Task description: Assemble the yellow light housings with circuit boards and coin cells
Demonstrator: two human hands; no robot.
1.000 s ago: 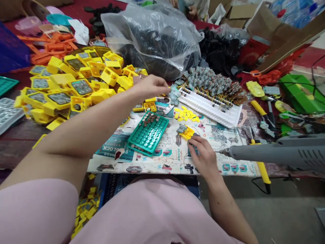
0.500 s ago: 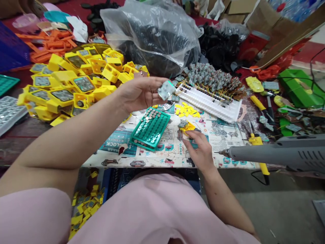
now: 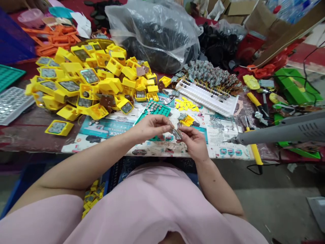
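Note:
My left hand (image 3: 155, 128) and my right hand (image 3: 195, 141) meet over the front of the table. Between their fingertips they pinch a small grey plate (image 3: 176, 134), tilted and seen nearly edge-on. Just beyond my right hand lies a yellow plastic case (image 3: 187, 121), with a grey piece at its left side. A green tray (image 3: 164, 110) with round silver button cells (image 3: 153, 106) sits behind my left hand, which partly covers it. Small yellow pieces (image 3: 186, 104) are scattered farther back.
Yellow cases (image 3: 73, 79) are heaped at the left. Behind, a white rack (image 3: 208, 99) carries wired grey parts beside a large plastic bag (image 3: 154, 34). On the right, a grey power screwdriver (image 3: 274, 130) points inward above a yellow-handled tool (image 3: 257, 154).
My left hand has come down and toward me with the grey plate. My right hand has left the yellow case and now grips the plate too. The view has shifted slightly.

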